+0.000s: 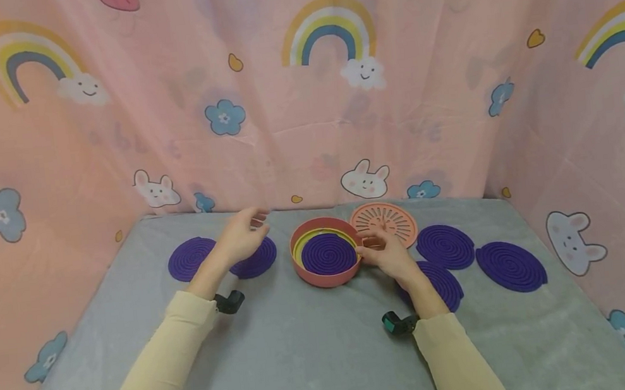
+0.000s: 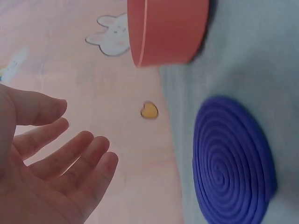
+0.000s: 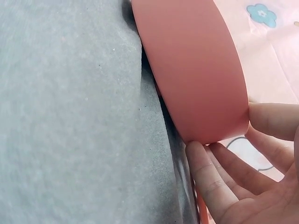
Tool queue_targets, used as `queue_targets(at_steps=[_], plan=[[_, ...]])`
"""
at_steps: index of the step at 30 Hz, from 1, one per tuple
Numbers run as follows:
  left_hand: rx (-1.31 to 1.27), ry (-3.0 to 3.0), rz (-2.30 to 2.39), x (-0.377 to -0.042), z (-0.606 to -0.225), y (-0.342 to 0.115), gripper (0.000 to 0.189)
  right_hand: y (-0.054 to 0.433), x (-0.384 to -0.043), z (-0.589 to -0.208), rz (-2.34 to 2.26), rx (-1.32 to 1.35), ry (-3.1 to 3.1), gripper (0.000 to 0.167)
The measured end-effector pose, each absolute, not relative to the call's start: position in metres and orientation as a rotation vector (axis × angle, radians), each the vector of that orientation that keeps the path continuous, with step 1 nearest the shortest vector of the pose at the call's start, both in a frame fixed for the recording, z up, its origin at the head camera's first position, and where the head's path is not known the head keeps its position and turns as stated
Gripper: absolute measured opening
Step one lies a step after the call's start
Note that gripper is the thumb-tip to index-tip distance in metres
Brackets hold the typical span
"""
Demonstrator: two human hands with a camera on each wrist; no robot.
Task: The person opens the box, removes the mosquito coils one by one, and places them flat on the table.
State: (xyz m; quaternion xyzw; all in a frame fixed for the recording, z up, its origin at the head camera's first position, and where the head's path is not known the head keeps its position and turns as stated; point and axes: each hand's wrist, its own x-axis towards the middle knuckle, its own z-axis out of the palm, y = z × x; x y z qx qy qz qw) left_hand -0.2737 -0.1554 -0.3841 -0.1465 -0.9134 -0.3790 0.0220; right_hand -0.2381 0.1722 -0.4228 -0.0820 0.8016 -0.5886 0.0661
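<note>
A round pink mosquito coil box (image 1: pixel 327 280) with a yellow lining stands on the table, and a purple mosquito coil (image 1: pixel 328 255) lies inside it. My right hand (image 1: pixel 390 255) grips the box's right side, thumb at the rim and fingers low on the wall in the right wrist view. Left of the box, my left hand (image 1: pixel 244 235) hovers with nothing in it, its fingers (image 2: pixel 93 154) loosely spread. Below it is a second purple coil (image 1: pixel 256 261), partly hidden in the head view, with another coil (image 1: pixel 190 258) further left.
Behind my right hand lies the slotted pink lid (image 1: pixel 391 212). Several more purple coils are on the right: one (image 1: pixel 446 247) beyond my wrist, one (image 1: pixel 511 266) near the right edge, one (image 1: pixel 442 286) partly under my forearm. A printed pink curtain (image 1: pixel 285 153) encloses the grey-covered table (image 1: pixel 307 361).
</note>
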Motion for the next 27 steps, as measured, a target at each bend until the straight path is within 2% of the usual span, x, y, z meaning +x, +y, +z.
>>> queue_targets(at_steps=[14, 21, 27], plan=[[-0.573, -2.817, -1.281, -0.272, -0.395, -0.107, 0.035, 0.172, -0.239, -0.424, -1.768, -0.268, 2.422, 0.045], [-0.602, -2.854, -1.267, -0.278, -0.405, -0.085, 0.035, 0.179, -0.258, -0.456, -1.797, -0.240, 2.406, 0.047], [-0.593, -2.899, -1.277, -0.282, -0.408, -0.071, 0.033, 0.181, -0.259, -0.457, -1.799, -0.244, 2.422, 0.050]])
